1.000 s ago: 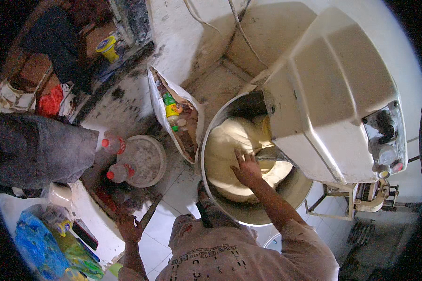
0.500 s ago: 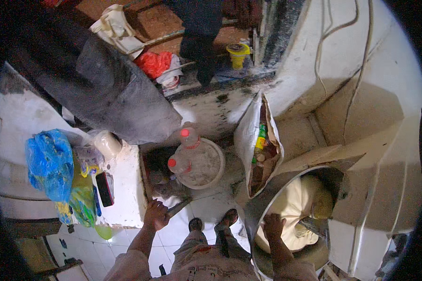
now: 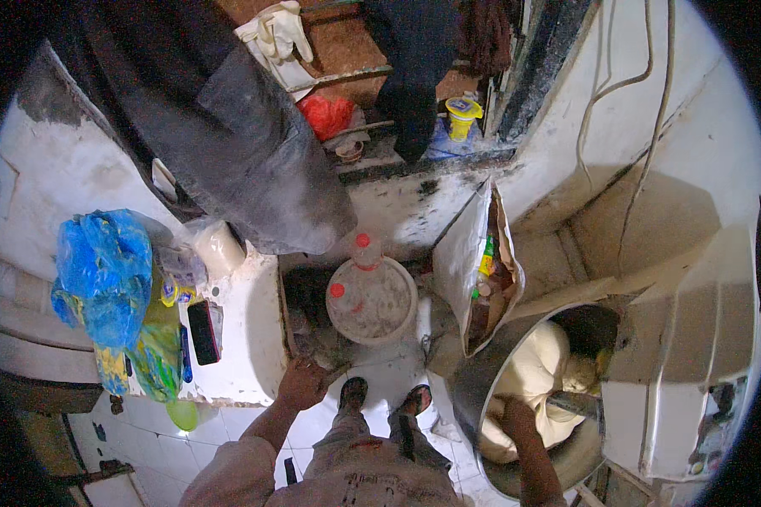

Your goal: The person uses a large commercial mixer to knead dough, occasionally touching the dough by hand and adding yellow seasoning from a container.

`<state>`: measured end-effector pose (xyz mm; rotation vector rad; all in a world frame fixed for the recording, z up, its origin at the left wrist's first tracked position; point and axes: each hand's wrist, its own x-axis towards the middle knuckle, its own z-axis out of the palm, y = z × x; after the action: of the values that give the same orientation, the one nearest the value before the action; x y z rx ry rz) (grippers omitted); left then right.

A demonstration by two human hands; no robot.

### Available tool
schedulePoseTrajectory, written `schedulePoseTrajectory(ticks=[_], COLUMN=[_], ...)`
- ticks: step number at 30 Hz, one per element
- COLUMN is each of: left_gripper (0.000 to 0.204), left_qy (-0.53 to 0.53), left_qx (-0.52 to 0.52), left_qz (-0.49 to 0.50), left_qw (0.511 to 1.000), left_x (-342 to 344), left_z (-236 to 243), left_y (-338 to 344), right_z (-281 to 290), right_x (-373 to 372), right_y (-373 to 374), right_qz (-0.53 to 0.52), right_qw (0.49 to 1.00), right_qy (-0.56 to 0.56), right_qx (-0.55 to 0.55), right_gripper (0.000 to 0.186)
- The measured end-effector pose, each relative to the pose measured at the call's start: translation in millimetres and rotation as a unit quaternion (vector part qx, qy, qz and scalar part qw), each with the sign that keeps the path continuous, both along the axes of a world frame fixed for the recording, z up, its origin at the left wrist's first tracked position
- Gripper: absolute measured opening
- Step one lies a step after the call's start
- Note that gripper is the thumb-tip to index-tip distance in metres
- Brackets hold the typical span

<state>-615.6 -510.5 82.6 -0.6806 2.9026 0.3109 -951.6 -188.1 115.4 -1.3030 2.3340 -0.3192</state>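
We see a light, flour-dusted short-sleeve shirt with faint dark print across the shoulders, forearms bare below it. Left hand (image 3: 303, 382) and right hand (image 3: 516, 420) both bare, no gloves, nothing on the wrists. Grey dusty trousers below, dark open sandals (image 3: 353, 394) on the feet.

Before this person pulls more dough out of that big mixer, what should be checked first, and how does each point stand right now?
1. Right hand on the dough inside the mixer bowl: ok.
2. Grip on the dough closed: cannot tell, the fingers are hidden.
3. Left hand braced on the edge of the white counter: ok.
4. Both feet flat on the tiled floor: ok.
5. Mixer stopped: cannot tell.
6. Open sack clear of the bowl: not ok, it leans against the rim.
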Motion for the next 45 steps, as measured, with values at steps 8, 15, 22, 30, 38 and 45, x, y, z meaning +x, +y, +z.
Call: schedulePoseTrajectory(ticks=[8,15,22,30,38,45], left_gripper=[0.024,0.022,0.026,0.036,0.063,0.056], left_qy=[0.082,0.067,0.079,0.160,0.139,0.068], left_qx=[0.023,0.052,0.036,0.046,-0.135,-0.182], left_qz=[-0.029,-0.027,-0.015,-0.026,0.233,0.264], left_qw=[0.996,0.996,0.996,0.986,0.953,0.945], left_x=[3.2,9.1,27.4,17.2,-1.1,-9.8], left_z=[-11.9,-6.0,-10.2,-31.5,-0.6,-27.6], left_y=[-7.0,-5.8,-6.2,-5.8,2.4,-4.8], right_z=[-116.6,-95.1,21.1,-1.1,-4.9,-65.5], right_x=[-25.7,15.1,65.1,79.7,50.7,-6.6], right_y=[29.4,33.0,-23.8,80.1,60.5,4.2], right_qz=[0.005,-0.203,-0.266,-0.535,-0.257,-0.221], right_qw=[0.970,0.975,0.962,0.818,0.966,0.940], right_qy=[0.200,0.080,0.012,-0.151,-0.006,0.089], right_qx=[0.140,0.050,-0.064,-0.150,0.019,0.244], right_gripper=[0.053,0.048,0.016,0.028,0.055,0.068])
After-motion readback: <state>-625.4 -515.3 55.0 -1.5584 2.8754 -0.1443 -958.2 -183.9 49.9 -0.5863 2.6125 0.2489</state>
